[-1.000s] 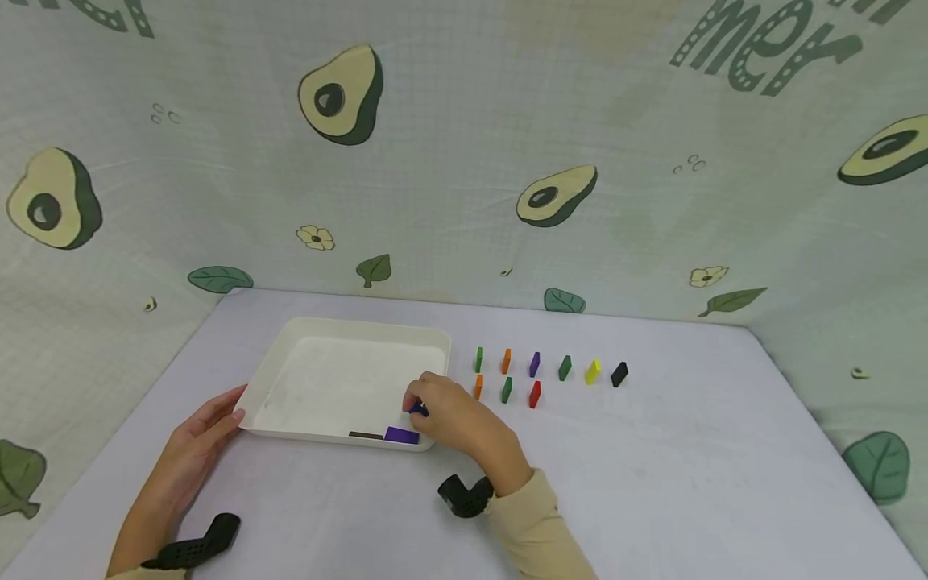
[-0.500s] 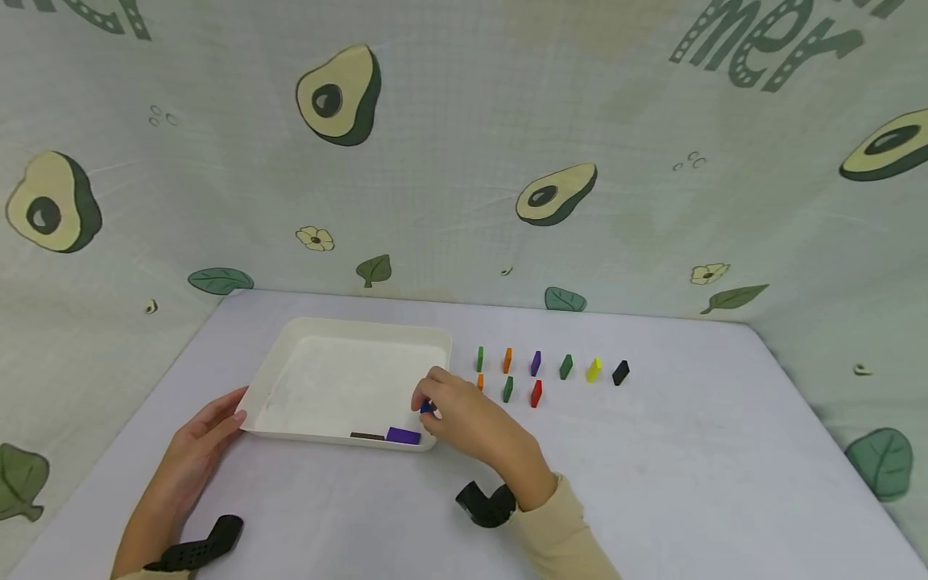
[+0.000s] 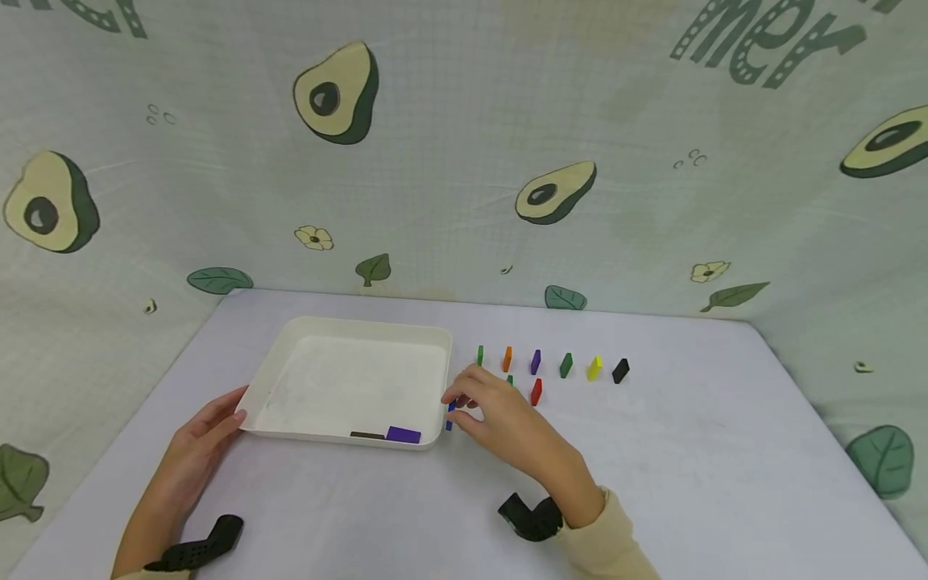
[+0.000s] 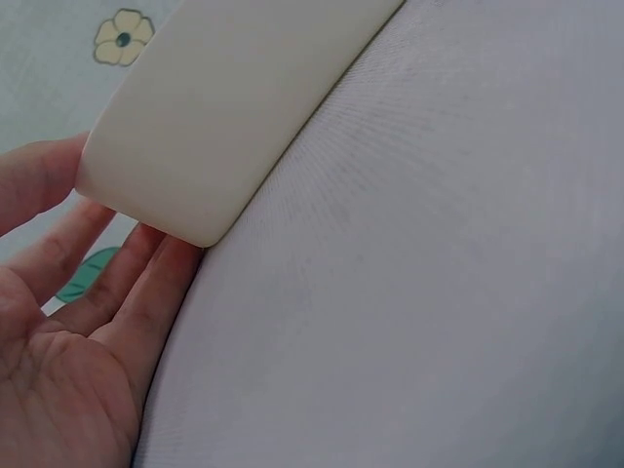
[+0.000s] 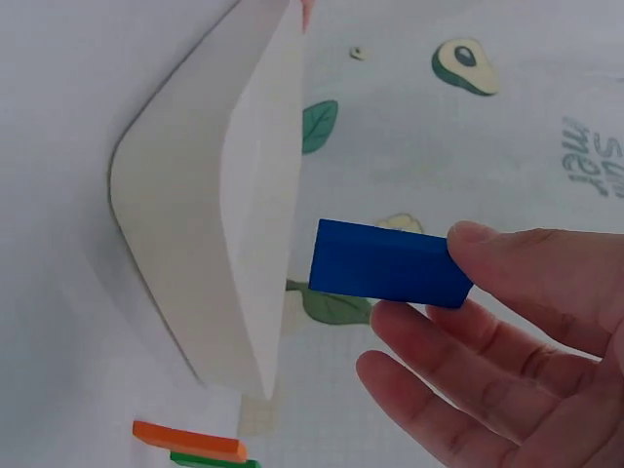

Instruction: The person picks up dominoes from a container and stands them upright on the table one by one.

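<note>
My right hand (image 3: 500, 411) pinches a blue domino (image 5: 390, 263) between thumb and fingertips, just outside the right wall of the white tray (image 3: 337, 439). The domino shows plainly in the right wrist view, apart from the tray. My left hand (image 3: 206, 435) holds the tray's near left corner. In the left wrist view, its thumb touches the rim and its fingers (image 4: 156, 273) lie against the corner's outside. Along the tray's near wall lie a purple domino (image 3: 403, 435) and a dark brown one, partly hidden by the rim.
Several dominoes stand upright in two rows right of the tray, among them a red domino (image 3: 536, 392), a yellow domino (image 3: 594, 369) and a black domino (image 3: 620, 371). My right hand hides part of the nearer row. A printed cloth (image 3: 449, 145) hangs behind the white table (image 3: 689, 451).
My right hand has moved to the right, out of the tray and past its right wall, carrying the blue domino. My left hand stays at the tray's corner.
</note>
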Tool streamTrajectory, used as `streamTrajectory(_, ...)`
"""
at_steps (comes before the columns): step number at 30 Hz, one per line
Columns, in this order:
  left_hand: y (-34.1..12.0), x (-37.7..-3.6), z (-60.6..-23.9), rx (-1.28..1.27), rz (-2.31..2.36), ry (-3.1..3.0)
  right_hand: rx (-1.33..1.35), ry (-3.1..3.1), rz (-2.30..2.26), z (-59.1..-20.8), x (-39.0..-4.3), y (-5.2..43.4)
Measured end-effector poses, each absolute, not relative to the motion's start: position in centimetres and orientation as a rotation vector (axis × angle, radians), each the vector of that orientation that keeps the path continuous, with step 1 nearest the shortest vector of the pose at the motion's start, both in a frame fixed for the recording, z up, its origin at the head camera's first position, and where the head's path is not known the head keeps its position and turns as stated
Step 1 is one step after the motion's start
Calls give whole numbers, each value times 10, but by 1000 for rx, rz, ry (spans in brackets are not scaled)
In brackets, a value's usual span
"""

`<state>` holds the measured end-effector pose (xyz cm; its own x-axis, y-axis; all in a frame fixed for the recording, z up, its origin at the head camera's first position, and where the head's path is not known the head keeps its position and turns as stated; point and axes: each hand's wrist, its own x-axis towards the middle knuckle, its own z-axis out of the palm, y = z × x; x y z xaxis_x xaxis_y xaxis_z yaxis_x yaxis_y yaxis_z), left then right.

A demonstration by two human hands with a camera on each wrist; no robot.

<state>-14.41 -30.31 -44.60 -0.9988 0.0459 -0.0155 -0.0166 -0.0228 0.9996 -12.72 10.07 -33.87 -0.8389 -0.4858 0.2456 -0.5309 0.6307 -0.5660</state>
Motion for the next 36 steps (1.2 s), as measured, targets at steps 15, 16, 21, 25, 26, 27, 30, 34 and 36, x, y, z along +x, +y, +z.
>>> streamTrajectory(15, -304, -146, -446, 111, 2280, 2115, 707, -2661, 1064, -322, -128, 150)
streamTrajectory(16, -304, -146, -447, 108, 2281, 2113, 694, -2665, 1044, -322, -128, 153)
streamTrajectory(21, -304, -146, -447, 79, 2258, 2133, 629, -2685, 997, -322, -132, 166)
streamTrajectory(25, -304, -146, -447, 80, 2247, 2144, 575, -2696, 948, -322, -135, 178)
streamTrajectory(26, -304, -146, -447, 78, 2243, 2147, 559, -2700, 934, -323, -136, 180)
streamTrajectory(27, -304, -146, -447, 71, 2233, 2155, 545, -2703, 929, -323, -136, 183)
streamTrajectory(30, -304, -146, -447, 60, 2236, 2148, 483, -2733, 914, -323, -137, 191)
streamTrajectory(34, -305, -146, -448, 88, 2273, 2111, 403, -2783, 903, -324, -138, 201)
streamTrajectory(36, -305, -146, -448, 95, 2278, 2104, 375, -2805, 894, -325, -139, 205)
